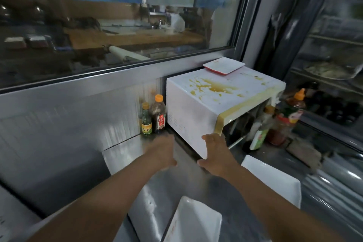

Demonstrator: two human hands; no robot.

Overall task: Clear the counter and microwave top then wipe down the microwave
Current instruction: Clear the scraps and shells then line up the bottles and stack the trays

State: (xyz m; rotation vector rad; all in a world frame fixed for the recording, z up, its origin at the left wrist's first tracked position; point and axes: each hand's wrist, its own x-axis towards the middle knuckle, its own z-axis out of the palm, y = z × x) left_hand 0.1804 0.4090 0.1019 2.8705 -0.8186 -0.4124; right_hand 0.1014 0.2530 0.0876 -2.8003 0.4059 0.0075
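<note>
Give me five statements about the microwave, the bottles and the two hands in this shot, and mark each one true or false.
1. A red-rimmed plate sits on the back of the microwave top. True.
2. The microwave top is clean. False: yellow-brown spill stains spread across it.
3. Two bottles stand left of the microwave: a small green bottle and a taller dark sauce bottle. True.
4. The left hand grips the dark sauce bottle. False: it reaches toward the bottles with nothing held.
5. The right hand holds a cloth. False: it is bare, at the microwave's near lower corner.
</note>
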